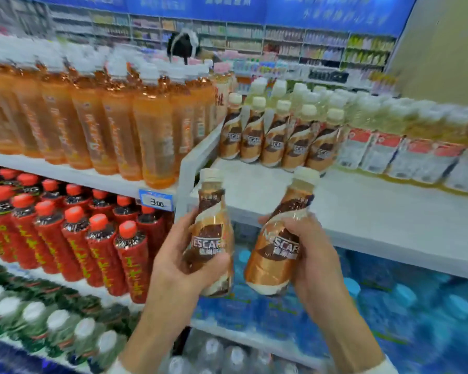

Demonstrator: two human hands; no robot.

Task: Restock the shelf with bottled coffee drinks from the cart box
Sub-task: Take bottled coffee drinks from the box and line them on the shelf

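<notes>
You held one bottled coffee drink in each hand, both raised just in front of the white shelf [349,211] and not yet set on it. Your left hand [179,255] had its fingers and thumb curled round the lower half of the left bottle [212,233], which stood nearly upright with its cream cap on. Your right hand [314,255] gripped the right bottle [276,249] the same way, its cap end leaning to the right. The two bottles were close together but apart. Brown and gold sleeves covered both (so what was inside could not be seen). At the back of the shelf, five matching coffee bottles [278,136] stood upright in a row, touching side by side, with bare board in front of them. To their right stood bottles of pale yellow liquid [416,147]. On the left rack, tall bottles of orange liquid [106,125] filled the upper level, above a price tag [156,202] and red-capped bottles [92,238]. Blue water bottles [389,306] lay below the shelf.
</notes>
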